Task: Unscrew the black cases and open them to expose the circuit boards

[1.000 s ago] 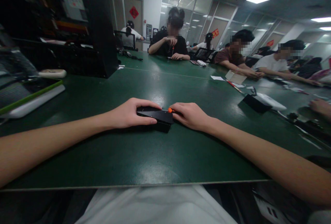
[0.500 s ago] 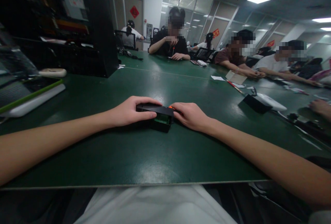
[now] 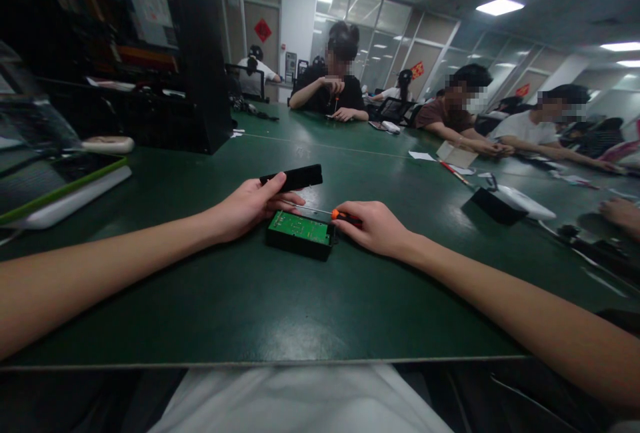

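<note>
A small black plastic case [image 3: 297,246] sits on the green tabletop, its top uncovered. Inside it a green circuit board [image 3: 300,227] shows. My left hand [image 3: 250,208] grips the black cover [image 3: 303,178] of the case, tilted up above its far side, thumb on the cover. In my right hand [image 3: 374,225] is a screwdriver [image 3: 341,216] with an orange and black handle. Its thin metal shaft points left across the far edge of the case, and its tip is hard to make out by my left fingers.
A black shelf unit [image 3: 193,53] stands at the left, near a green-edged tray [image 3: 65,186]. On the right lie a black box [image 3: 495,204], a white device [image 3: 527,198] and a red pencil-like stick [image 3: 454,173]. Several people sit around the table, one in black [image 3: 327,93] opposite.
My left hand has lifted the cover off the case and tilted it up, baring the circuit board. The screwdriver in my right hand now shows its shaft over the case's far edge.
</note>
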`<state>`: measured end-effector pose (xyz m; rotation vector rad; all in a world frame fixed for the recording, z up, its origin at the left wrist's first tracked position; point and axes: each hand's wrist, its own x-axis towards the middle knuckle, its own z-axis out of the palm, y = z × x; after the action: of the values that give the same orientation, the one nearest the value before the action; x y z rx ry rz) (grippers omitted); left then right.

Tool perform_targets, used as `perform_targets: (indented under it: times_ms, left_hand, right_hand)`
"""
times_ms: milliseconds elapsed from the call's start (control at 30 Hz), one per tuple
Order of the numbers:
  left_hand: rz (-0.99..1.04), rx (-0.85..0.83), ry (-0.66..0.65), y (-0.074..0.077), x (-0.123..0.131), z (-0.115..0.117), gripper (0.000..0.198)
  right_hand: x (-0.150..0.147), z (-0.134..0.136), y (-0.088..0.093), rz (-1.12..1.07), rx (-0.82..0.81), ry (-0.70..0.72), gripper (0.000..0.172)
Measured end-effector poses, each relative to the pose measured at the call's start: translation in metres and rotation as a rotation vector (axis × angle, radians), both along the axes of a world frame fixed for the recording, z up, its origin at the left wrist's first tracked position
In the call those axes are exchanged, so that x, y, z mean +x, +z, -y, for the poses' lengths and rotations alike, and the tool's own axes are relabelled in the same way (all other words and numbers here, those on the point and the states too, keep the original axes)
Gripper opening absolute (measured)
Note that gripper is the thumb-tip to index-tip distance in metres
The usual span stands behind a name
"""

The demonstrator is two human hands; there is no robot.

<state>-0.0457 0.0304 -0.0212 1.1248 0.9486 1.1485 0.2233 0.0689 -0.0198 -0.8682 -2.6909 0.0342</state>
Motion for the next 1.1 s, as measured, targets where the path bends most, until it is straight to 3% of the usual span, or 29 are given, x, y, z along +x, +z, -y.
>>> perform_targets:
  times_ms: [300, 533, 800, 1100]
  left_hand:
    - [0.113, -0.074, -0.059, 0.005, -0.002, -0.001, 0.018]
    - [0.067, -0.016, -0.102, 0.006, -0.004, 0.002, 0.034]
    - [0.046, -0.021, -0.078, 0.008, 0.003, 0.006, 0.024]
    - [0.194, -0.024, -0.244, -0.002, -0.007, -0.002, 0.036]
  right_hand:
    - [0.001, 0.001, 0.002, 0.042, -0.009, -0.096, 0.038]
    - [0.000, 0.006, 0.003, 0.079, 0.044, -0.103, 0.036]
    - [0.001, 0.007, 0.002, -0.041, 0.082, -0.029, 0.035]
    - [-0.001, 0.010, 0.003, -0.049, 0.116, 0.085, 0.035]
